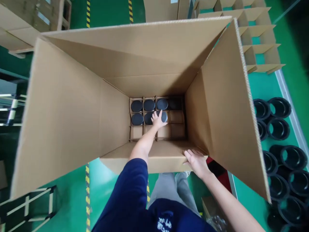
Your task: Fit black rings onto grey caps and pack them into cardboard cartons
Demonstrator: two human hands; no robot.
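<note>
A large open cardboard box (72,93) stands before me, with a cardboard divider (164,131) at its bottom. Several black round pieces (149,105) sit in the back and middle rows of cells, showing their flat dark ends. Reaching deep inside, my left hand (158,120) rests with fingers spread on a black round piece (164,116) in the middle row and partly covers it. My right hand (196,162) has its fingers bent over the box's near flap at the right. The rearmost right cell is in shadow, so its contents are hard to tell.
On the right, several black open cylinders (278,129) stand on a green surface. Behind them lies another cardboard divider grid (262,48). Stacked cartons (36,16) are at the back left. A pipe frame (30,206) stands at the lower left, near yellow-black floor tape (87,193).
</note>
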